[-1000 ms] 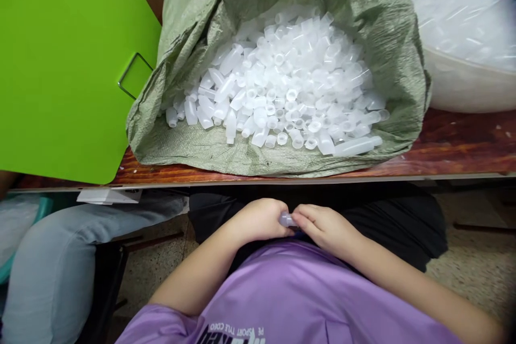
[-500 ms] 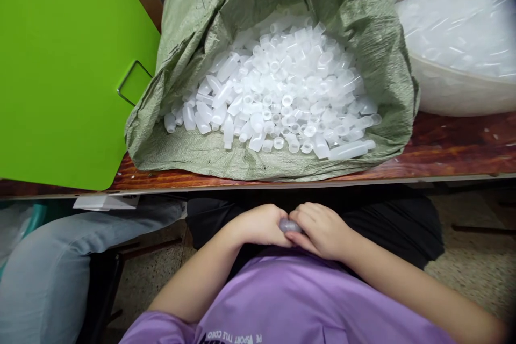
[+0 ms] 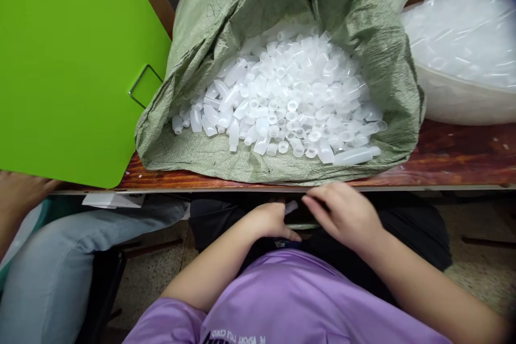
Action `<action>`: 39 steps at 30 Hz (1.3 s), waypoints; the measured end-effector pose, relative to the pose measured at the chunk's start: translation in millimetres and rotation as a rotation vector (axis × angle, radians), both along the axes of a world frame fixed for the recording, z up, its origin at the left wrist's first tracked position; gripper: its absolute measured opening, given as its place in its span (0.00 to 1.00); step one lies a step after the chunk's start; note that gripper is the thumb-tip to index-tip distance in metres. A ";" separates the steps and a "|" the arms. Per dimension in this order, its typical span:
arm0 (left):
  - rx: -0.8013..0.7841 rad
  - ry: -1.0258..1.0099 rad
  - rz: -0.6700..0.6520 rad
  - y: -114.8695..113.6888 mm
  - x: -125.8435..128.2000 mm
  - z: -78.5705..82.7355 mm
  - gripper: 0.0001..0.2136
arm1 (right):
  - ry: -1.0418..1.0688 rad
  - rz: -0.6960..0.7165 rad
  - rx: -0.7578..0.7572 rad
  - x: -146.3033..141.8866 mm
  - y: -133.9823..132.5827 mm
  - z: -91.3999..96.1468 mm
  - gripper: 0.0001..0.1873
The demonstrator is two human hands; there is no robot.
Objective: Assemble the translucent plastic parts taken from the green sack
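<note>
My left hand [image 3: 268, 220] rests closed in my lap, just under the table edge. A small translucent plastic tube [image 3: 291, 207] pokes out at its fingertips. My right hand [image 3: 342, 215] hovers a little to the right of the tube and higher, close to the table edge. Its fingers point left and are smeared by motion. On the table right above my hands lies an open green woven sack [image 3: 242, 158], heaped with several white plastic tubes and caps [image 3: 282, 97].
A bright green board [image 3: 68, 64] with a wire clip covers the table's left end. A pale bowl [image 3: 463, 99] of clear plastic pieces stands at the right. Brown wooden table [image 3: 451, 158]. On my left sits another person, showing a jeans leg [image 3: 56, 263] and a hand [image 3: 18, 193].
My hands were pressed together on the tube; now they have parted, and the right hand has lifted towards the table edge. Another person's hand has appeared at the left.
</note>
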State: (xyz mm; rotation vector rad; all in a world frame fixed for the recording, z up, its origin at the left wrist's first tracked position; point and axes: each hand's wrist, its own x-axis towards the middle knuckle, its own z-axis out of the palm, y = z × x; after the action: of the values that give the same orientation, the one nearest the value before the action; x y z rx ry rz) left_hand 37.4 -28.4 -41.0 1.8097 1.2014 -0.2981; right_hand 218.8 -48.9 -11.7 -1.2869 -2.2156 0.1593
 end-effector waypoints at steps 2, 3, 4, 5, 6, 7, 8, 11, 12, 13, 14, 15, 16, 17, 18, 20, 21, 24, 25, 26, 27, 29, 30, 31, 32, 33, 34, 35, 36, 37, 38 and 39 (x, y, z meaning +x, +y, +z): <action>0.060 0.030 -0.012 0.5 -2.7 14.0 0.37 | -0.047 -0.171 0.157 4.3 17.3 14.2 0.09; 0.076 0.019 -0.018 0.1 -5.3 23.5 0.35 | -0.092 -0.258 0.180 4.9 26.8 18.6 0.11; 0.072 -0.030 -0.021 -0.3 -8.8 34.0 0.31 | -0.142 -0.317 0.178 4.5 36.1 21.2 0.13; 0.051 -0.116 -0.023 -0.2 -13.2 45.2 0.26 | -0.188 -0.358 0.163 3.4 44.5 21.9 0.14; 0.019 -0.222 -0.005 0.8 -18.5 56.3 0.21 | -0.224 -0.377 0.146 1.7 51.5 21.3 0.15; 0.008 -0.322 0.049 3.2 -24.4 66.8 0.18 | -0.247 -0.382 0.135 -0.2 57.0 19.7 0.16; 0.051 -0.393 0.146 7.4 -30.8 76.0 0.17 | -0.257 -0.381 0.133 -2.1 60.7 17.6 0.15; 0.562 -0.282 0.539 31.5 -50.3 91.9 0.15 | -0.226 -0.349 0.160 -5.1 63.0 11.7 0.13; 0.737 -0.148 0.614 42.6 -56.0 92.9 0.14 | -0.195 -0.326 0.172 -4.8 61.6 10.3 0.13; 0.849 -0.009 0.646 54.4 -61.0 92.1 0.15 | -0.149 -0.298 0.183 -4.2 59.5 9.2 0.12; 0.885 0.102 0.646 66.0 -65.0 89.9 0.16 | -0.086 -0.268 0.192 -3.3 56.9 8.3 0.12; 0.878 0.174 0.635 76.6 -67.9 86.7 0.17 | -0.013 -0.232 0.195 -2.4 53.8 7.6 0.13; 0.852 0.215 0.621 85.5 -69.8 83.2 0.18 | 0.059 -0.188 0.190 -1.9 50.4 7.1 0.13; 0.825 0.228 0.614 91.9 -70.8 79.9 0.19 | 0.123 -0.138 0.180 -1.9 46.7 6.8 0.13; 0.814 0.220 0.620 95.2 -70.8 77.1 0.19 | 0.169 -0.084 0.161 -2.6 43.0 6.8 0.13; 0.830 0.132 0.681 92.1 -68.6 74.7 0.23 | 0.200 0.036 0.103 -6.0 35.8 7.8 0.14; 0.836 0.035 0.727 85.7 -66.3 75.2 0.26 | 0.198 0.086 0.073 -8.7 32.6 8.8 0.15; 0.730 -0.440 0.826 53.7 -54.6 80.2 0.34 | 0.181 0.146 -0.017 -18.3 25.4 12.8 0.19; 0.643 -0.610 0.824 41.2 -49.5 81.6 0.33 | 0.194 0.132 -0.043 -21.2 23.6 14.2 0.20; 0.535 -0.756 0.810 29.1 -44.5 82.1 0.31 | 0.224 0.106 -0.067 -23.6 22.0 15.6 0.21; 0.416 -0.873 0.795 18.2 -39.8 81.6 0.28 | 0.259 0.087 -0.094 -25.3 20.4 16.9 0.22; 0.241 -0.997 0.826 1.2 -32.9 77.0 0.21 | 0.326 0.091 -0.135 -26.1 16.5 19.3 0.18; 0.181 -1.015 0.856 -4.6 -30.8 73.4 0.20 | 0.347 0.122 -0.135 -25.2 14.2 20.5 0.15; 0.135 -1.014 0.887 -8.8 -29.5 69.4 0.19 | 0.354 0.161 -0.114 -23.5 11.5 21.5 0.12; 0.091 -1.004 0.908 -11.8 -28.8 65.3 0.20 | 0.344 0.201 -0.082 -21.2 8.6 22.3 0.09; 0.040 -0.991 0.913 -14.0 -28.2 61.4 0.20 | 0.325 0.240 -0.028 -18.4 5.6 23.0 0.08; -0.016 -0.981 0.909 -15.6 -27.6 58.0 0.20 | 0.298 0.285 0.044 -15.3 2.7 23.4 0.08; -0.073 -0.973 0.903 -17.0 -26.8 55.0 0.20 | 0.263 0.340 0.121 -12.2 0.0 23.5 0.10; -0.126 -0.957 0.901 -18.3 -25.8 52.6 0.20 | 0.229 0.398 0.186 -9.3 -2.2 23.2 0.11; -0.173 -0.931 0.898 -19.7 -24.7 50.7 0.20 | 0.208 0.443 0.205 -6.8 -4.1 22.5 0.12; -0.210 -0.897 0.894 -21.0 -23.6 49.1 0.20 | 0.198 0.464 0.178 -4.8 -5.6 21.3 0.11; -0.239 -0.859 0.884 -22.4 -22.5 47.9 0.19 | 0.195 0.459 0.124 -3.5 -6.8 19.6 0.09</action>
State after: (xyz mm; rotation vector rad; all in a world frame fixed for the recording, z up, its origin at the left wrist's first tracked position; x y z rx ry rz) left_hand 14.9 -50.8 6.9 0.8694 1.1165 0.7396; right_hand 215.3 -55.7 7.9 -0.6517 -2.2731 0.3019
